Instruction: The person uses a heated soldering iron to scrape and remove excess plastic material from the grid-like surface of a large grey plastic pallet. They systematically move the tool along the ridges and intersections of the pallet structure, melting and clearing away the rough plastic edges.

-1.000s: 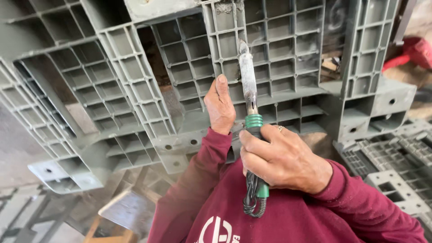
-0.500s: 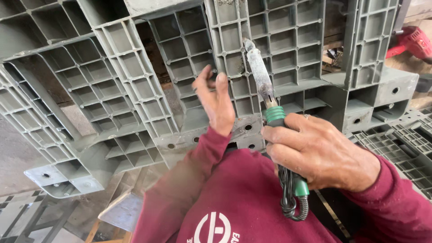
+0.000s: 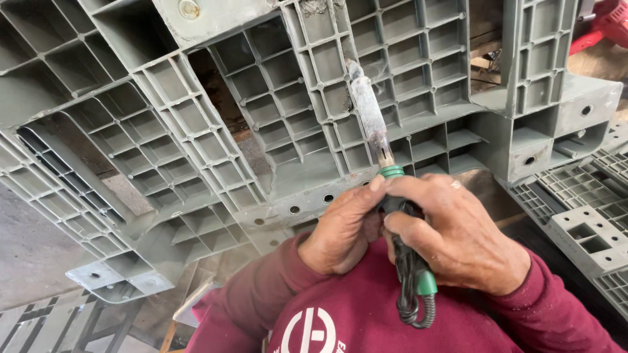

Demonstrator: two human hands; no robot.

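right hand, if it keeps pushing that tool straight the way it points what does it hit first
The right hand aims the soldering tool up and slightly left. Its tip already sits at a rib of the grey plastic pallet, so that ribbed wall comes first, though depth is hard to judge.

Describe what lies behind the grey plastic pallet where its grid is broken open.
Through the gap in the grey plastic pallet, only dark space and a rough brownish surface show. The rest is covered by the pallet's ribs.
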